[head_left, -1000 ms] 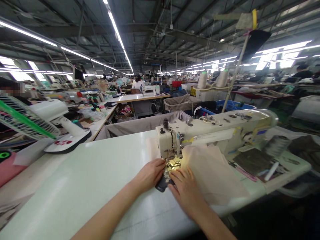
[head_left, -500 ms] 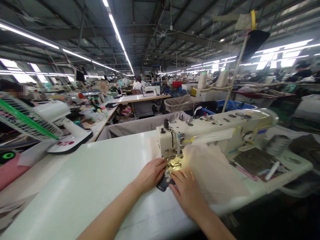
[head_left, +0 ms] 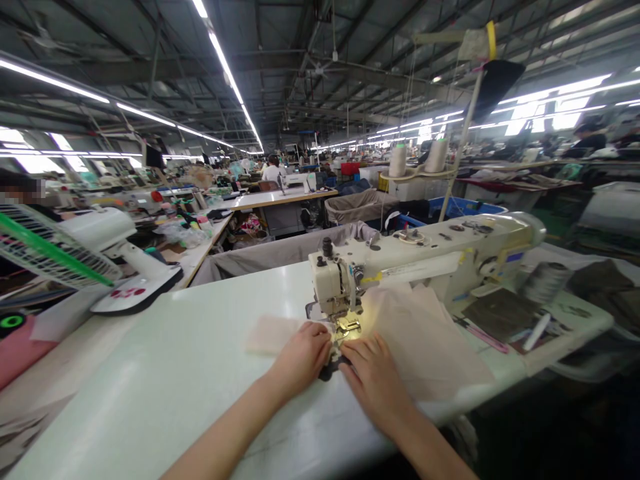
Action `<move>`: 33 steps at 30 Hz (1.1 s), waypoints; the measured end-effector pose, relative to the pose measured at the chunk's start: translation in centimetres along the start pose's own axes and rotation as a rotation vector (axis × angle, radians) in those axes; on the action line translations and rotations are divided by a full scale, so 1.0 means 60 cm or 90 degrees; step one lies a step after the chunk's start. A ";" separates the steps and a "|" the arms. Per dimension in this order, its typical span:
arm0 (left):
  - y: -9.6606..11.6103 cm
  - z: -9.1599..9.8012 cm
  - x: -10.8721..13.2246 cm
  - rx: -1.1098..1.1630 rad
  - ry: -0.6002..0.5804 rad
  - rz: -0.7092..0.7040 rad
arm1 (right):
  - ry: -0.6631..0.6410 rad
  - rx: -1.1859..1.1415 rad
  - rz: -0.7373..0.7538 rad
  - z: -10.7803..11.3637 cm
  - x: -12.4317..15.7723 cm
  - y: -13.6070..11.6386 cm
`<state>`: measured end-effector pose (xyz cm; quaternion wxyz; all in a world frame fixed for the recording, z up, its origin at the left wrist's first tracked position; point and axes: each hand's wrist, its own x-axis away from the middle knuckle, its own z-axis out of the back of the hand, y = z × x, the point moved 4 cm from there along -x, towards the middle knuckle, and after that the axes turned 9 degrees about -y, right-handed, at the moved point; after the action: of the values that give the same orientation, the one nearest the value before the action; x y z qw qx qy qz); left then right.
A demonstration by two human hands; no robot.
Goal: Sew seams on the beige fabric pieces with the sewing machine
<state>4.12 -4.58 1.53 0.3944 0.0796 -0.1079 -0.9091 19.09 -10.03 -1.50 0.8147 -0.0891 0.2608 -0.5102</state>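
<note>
A cream sewing machine (head_left: 425, 257) stands on the white table (head_left: 165, 373). My left hand (head_left: 300, 357) lies with curled fingers on a pale fabric piece (head_left: 267, 333) just left of the lit presser foot (head_left: 349, 325). My right hand (head_left: 373, 380) rests flat, fingers stretched toward the foot, pressing down a small dark fabric piece (head_left: 331, 367) that shows between the two hands. A larger sheet of pale fabric (head_left: 425, 340) spreads under the machine arm to the right of my right hand.
A white desk fan (head_left: 90, 257) with a green-edged grille stands at the table's left. Two thread cones (head_left: 417, 159) sit on a stand behind the machine. Dark fabric pieces and a white pen (head_left: 535, 331) lie at the right end. Other workstations and people fill the hall behind.
The dark piece has fed under the foot, so less of it shows. A pale fabric piece now sticks out left of the needle. Both hands have shifted slightly forward.
</note>
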 end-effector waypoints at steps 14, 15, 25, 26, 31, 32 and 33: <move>0.015 -0.014 0.010 0.017 0.016 -0.065 | -0.033 -0.008 0.012 0.006 0.001 0.000; 0.015 -0.015 0.009 0.015 0.017 -0.066 | -0.035 -0.010 0.012 0.005 0.001 0.001; 0.010 -0.016 0.010 0.003 0.031 -0.075 | -0.059 -0.002 0.013 0.007 0.000 -0.001; 0.008 -0.016 0.009 0.000 0.031 -0.078 | -0.063 -0.001 0.013 0.008 -0.002 -0.001; 0.023 -0.011 0.015 -0.016 0.023 -0.098 | -0.065 0.021 0.013 0.012 0.001 -0.003; 0.031 -0.011 0.021 -0.015 0.016 -0.108 | -0.064 0.021 0.017 0.013 0.005 -0.003; 0.041 -0.010 0.027 -0.013 0.009 -0.122 | -0.062 0.020 0.022 0.013 0.010 -0.003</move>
<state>4.86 -7.49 1.46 0.3073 0.0921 -0.0874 -0.9431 19.57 -10.70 -0.97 0.8366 -0.0962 0.2142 -0.4949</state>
